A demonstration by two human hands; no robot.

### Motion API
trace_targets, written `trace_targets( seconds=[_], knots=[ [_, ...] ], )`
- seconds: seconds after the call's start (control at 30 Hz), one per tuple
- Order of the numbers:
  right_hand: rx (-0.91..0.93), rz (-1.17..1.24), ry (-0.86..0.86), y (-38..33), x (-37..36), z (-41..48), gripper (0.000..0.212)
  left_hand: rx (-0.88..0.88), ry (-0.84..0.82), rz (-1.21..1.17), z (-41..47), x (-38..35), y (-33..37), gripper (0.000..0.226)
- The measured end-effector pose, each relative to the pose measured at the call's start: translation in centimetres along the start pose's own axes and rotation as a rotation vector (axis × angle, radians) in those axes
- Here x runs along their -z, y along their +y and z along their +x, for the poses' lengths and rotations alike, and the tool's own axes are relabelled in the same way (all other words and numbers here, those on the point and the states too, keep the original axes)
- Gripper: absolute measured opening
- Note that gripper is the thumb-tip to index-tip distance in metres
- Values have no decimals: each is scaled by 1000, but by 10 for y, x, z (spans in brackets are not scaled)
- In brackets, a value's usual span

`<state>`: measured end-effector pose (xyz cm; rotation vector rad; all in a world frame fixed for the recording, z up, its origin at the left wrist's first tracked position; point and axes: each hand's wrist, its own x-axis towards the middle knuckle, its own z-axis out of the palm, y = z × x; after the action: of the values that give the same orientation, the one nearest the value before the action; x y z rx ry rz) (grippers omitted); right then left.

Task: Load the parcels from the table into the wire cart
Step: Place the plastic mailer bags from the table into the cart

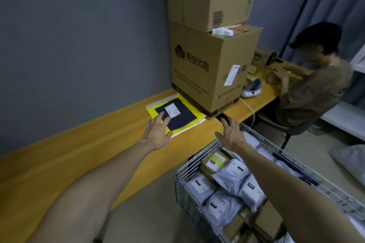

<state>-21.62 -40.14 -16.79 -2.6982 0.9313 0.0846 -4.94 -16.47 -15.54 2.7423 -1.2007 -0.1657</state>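
Note:
A flat black parcel (180, 115) with a white label lies on top of a yellow mailer (158, 107) on the wooden table (88, 144), beside a big cardboard box. My left hand (157, 132) reaches over the parcels' near corner with fingers spread straight; its fingertips overlap the black parcel. My right hand (232, 134) hovers open above the table's edge, just past the wire cart (189, 165). The cart stands at the lower right, filled with several grey poly bags and small brown boxes.
Two large cardboard boxes (211, 65) are stacked on the table behind the parcels. A person (316, 85) sits at the table's far right end, handling small items. A grey wall runs along the table's left side. A grey bag (349, 158) lies on the floor at right.

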Motion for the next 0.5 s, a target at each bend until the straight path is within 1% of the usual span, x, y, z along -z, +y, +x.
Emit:
trace_targets(
  seconds=[0.13, 0.27, 0.5],
  knots=[
    [44, -9, 21, -61, -6, 11, 68, 54, 1, 0, -8, 17, -56, 60],
    [87, -18, 45, -111, -12, 24, 68, 79, 13, -13, -10, 31, -98, 58],
    [120, -114, 34, -146, -13, 49, 69, 83, -2, -58, 0, 30, -133, 59]
  ],
)
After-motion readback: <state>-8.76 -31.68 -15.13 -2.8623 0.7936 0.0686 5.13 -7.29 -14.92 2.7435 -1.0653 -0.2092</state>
